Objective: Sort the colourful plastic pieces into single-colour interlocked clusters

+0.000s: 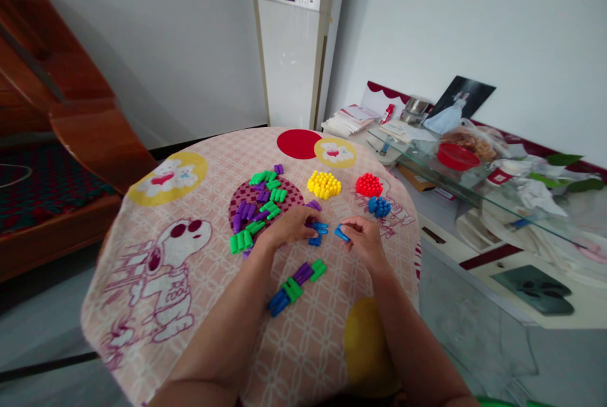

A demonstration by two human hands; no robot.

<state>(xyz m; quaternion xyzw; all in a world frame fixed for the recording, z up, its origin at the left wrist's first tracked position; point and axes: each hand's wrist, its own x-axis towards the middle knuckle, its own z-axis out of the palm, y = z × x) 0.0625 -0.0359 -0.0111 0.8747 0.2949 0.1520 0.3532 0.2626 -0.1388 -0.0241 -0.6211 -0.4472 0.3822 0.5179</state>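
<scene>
My left hand [293,226] is on the table with its fingers curled at several small blue plastic pieces [318,230], partly covering them. In my right hand [366,237] a blue plastic piece [341,234] is pinched between thumb and fingers, just to the right of that group. Closer to me, between my forearms, lies a slanted row of blue, green and purple pieces [303,274]. Loose green pieces [271,209] and purple pieces [244,212] are spread beyond and left of my left hand.
Beyond my hands stand clusters of yellow pieces [324,184], red pieces [368,184] and blue pieces [379,206]. A patterned cloth [222,344] covers the round table. To the right is a cluttered glass shelf [474,189]; a wooden seat [85,122] stands at the left.
</scene>
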